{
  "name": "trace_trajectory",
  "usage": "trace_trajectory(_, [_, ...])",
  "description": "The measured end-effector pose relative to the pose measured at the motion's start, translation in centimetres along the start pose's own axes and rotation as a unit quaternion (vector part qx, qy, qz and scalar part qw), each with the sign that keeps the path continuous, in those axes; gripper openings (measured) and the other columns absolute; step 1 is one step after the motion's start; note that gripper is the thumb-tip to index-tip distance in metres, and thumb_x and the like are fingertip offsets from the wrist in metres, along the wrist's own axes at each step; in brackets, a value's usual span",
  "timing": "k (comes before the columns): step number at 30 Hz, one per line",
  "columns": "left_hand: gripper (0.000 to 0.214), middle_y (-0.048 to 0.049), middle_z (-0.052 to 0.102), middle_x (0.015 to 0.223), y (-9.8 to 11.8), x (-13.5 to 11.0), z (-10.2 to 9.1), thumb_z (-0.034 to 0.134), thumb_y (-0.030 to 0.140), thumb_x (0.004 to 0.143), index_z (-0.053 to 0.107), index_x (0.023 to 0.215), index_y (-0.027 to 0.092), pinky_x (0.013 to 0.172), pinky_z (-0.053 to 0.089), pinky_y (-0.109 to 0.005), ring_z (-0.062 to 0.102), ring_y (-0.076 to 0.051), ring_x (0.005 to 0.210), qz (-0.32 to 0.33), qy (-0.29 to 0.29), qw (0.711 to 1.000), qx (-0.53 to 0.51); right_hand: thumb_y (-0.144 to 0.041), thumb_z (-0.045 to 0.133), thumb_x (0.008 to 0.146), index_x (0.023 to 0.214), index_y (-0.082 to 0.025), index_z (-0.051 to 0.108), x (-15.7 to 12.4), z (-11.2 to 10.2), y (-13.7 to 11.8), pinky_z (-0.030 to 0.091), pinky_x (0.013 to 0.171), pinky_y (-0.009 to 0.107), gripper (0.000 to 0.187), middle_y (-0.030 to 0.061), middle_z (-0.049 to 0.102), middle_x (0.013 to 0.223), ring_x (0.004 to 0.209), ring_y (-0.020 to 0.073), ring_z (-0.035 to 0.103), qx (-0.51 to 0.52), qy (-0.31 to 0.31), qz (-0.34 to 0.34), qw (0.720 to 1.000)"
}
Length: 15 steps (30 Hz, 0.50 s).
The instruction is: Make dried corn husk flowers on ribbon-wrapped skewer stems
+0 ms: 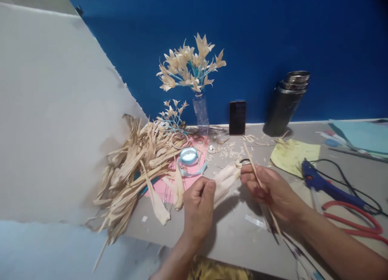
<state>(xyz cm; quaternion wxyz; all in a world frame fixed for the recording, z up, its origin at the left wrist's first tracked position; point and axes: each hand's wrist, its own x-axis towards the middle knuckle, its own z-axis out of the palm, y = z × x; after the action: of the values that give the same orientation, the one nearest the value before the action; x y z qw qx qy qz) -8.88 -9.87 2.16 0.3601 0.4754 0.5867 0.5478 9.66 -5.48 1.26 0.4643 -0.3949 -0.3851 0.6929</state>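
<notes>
The left hand [198, 207] hides part of the pale husk [226, 183].

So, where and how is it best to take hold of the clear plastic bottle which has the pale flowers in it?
Probably around the slim body of the clear plastic bottle, below its neck, coming from the front right. The bottle stands upright; the pale papery flowers spread wide above, a smaller flower spray is at left, and the blue wall is behind.

Two bare hands, near each other, apart, I notice. Left hand [198, 205]: curled fist-like, thumb uppermost; left forearm [180, 255] rising from below. Right hand [269, 187]: fingers bent, pointing leftward; right forearm [336, 237] slanting from lower right.
</notes>
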Motion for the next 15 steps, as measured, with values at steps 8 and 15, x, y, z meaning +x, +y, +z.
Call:
trace_trajectory(8, [0.033,0.0026,0.050,0.063,-0.2,0.0,2.1,0.071,0.047,0.082,0.060,0.071,0.018,0.057,0.034,-0.021,0.041,-0.011,0.060,-0.115,-0.176,0.973,-0.089,-0.049,0.091,0.060,0.066,-0.017,0.061,-0.6,0.6,-0.1,0.035,0.051,0.024,0.044,-0.0037,0.054,0.061,0.057,0.0115,0.044,-0.104,0.012,-0.027,0.994])
trace_trajectory(15, [0.049,0.0027,0.049,0.059,-0.2,0.4,3.4,0.076,0.058,0.076,0.052,0.066,0.017,0.054,0.031,-0.022,0.037,-0.008,0.052,-0.191,-0.194,0.917,-0.290,-0.056,0.083,0.073,0.067,-0.016,0.060,-0.3,0.2,0.7,0.019,0.046,0.021,0.046,-0.0074,0.043,0.053,0.047,0.0056,0.026,-0.005,-0.020,0.032,0.999])
